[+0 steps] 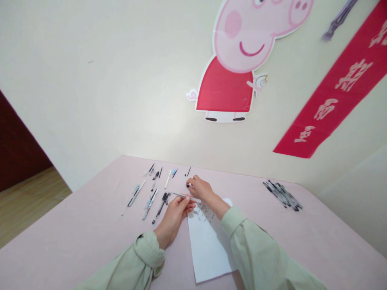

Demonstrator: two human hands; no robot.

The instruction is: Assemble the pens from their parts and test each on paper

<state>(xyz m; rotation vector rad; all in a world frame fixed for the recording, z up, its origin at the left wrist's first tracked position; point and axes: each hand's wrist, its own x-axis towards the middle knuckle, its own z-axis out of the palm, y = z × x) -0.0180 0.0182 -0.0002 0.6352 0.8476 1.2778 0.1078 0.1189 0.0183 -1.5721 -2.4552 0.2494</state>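
Note:
My left hand (175,215) pinches a slim stick-like piece (178,195), dark at its left end with a reddish part to the right; its exact kind is too small to tell. Just beyond it, my right hand (201,189) is closed with its fingertips on a small dark piece (188,185), which I cannot make out. Under the right wrist lies a white sheet of paper (208,249), strewn with small grey bits (202,212) near its far end. Close to my left hand, on its left, are black pens and parts (163,201).
Several pens and pen parts lie in groups on the left, among them a white pen (167,179) and a light pen (150,204). A pile of clear-and-black pens (282,195) rests at the right. The pink table (75,241) meets a wall with a cartoon pig (225,86).

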